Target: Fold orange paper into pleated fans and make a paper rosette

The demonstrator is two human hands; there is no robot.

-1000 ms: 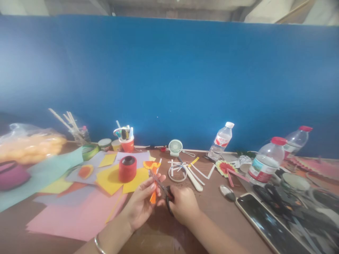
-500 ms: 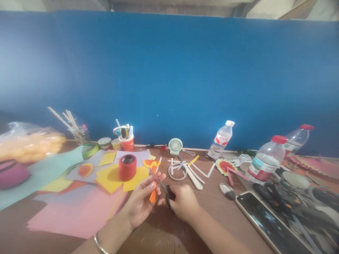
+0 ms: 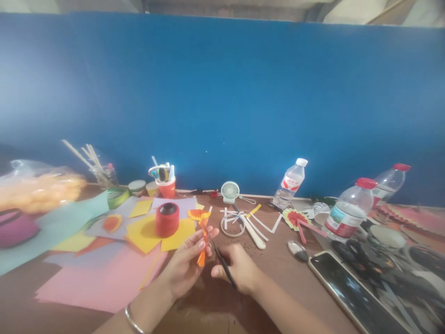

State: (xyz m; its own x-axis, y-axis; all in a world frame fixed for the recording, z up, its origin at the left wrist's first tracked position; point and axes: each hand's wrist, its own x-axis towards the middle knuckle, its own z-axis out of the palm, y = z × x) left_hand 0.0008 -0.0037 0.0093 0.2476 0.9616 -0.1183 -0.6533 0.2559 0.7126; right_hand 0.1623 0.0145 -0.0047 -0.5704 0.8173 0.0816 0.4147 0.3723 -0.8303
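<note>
My left hand (image 3: 183,268) pinches a narrow folded piece of orange paper (image 3: 201,258) upright between thumb and fingers. In my right hand (image 3: 244,270) is a pair of scissors (image 3: 225,263) with black handles. Their blades point up and left, close beside the orange paper; whether they touch it I cannot tell. Just beyond my left hand lies an orange and yellow paper fan piece (image 3: 195,214), partly behind the held paper. A red thread spool (image 3: 167,220) stands left of it on yellow paper sheets (image 3: 141,233).
Pink paper (image 3: 93,287) spreads at the left. A small fan (image 3: 230,191), a roll of tape (image 3: 232,235) and paper strips (image 3: 257,228) lie ahead. To the right are a pleated paper fan (image 3: 295,219), a phone (image 3: 347,285) and water bottles (image 3: 350,209).
My right hand has turned the scissors, so they now appear edge-on with the blades lower and closer to the right of the orange paper. My left hand stays nearly in place.
</note>
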